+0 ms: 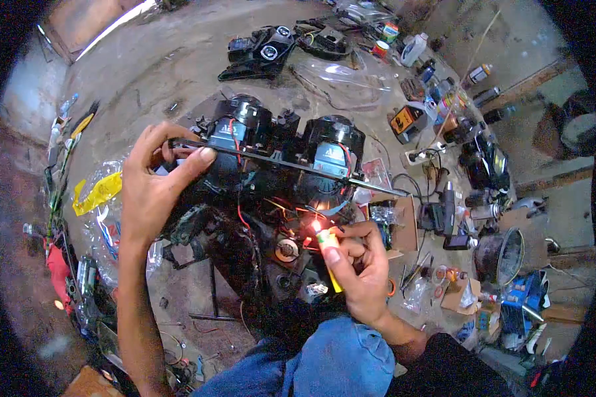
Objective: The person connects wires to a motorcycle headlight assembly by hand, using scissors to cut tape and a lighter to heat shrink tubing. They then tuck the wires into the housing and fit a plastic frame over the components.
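Observation:
My left hand pinches the left end of a black headlight assembly between thumb and fingers. Two round black projector lamps with blue-grey labels, one projector lamp on the left and the other projector lamp on the right, sit along it. My right hand is closed around a yellow lighter, its flame burning at the top. Thin red and orange wires hang under the assembly, right by the flame. Below them lie dark metal parts and a round copper-coloured piece.
Another black headlight unit lies on the floor ahead. Bottles, cans and tools crowd the right side, with a cardboard box and a metal pot. Plastic wrap and a yellow strip lie at the left.

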The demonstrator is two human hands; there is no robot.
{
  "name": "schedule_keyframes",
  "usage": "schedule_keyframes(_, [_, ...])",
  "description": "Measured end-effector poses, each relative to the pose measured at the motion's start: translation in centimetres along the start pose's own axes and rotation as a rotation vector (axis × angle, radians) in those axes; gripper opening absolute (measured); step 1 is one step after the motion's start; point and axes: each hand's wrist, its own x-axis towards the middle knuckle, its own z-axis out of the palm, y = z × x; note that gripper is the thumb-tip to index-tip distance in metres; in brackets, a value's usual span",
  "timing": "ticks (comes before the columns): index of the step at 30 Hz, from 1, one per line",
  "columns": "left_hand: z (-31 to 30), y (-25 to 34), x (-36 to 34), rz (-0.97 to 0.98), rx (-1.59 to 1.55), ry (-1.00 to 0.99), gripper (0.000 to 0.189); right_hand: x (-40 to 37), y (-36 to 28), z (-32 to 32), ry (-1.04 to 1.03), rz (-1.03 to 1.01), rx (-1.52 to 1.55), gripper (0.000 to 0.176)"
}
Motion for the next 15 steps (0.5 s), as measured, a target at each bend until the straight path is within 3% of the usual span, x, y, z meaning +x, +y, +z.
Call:
schedule_keyframes(7, [0.0, 0.0, 0.0, 0.014, 0.041, -0.016, 0.027, -0.9, 0.3, -3.6, 0.345, 0.006, -0.054, 0.044])
schedule_keyframes(11, [-0.1, 0.3, 0.1, 0.001, 0.064, -0.023, 0.026, -2.1, 1.7, -5.2, 0.324, 0.047, -0.117, 0.036])
schedule_keyframes(15, [-0.3, -0.7, 0.1, 0.046, 0.091, -0.040, 0.023, -1.8, 1.7, -5.2, 0.145, -0.079, -0.234, 0.037])
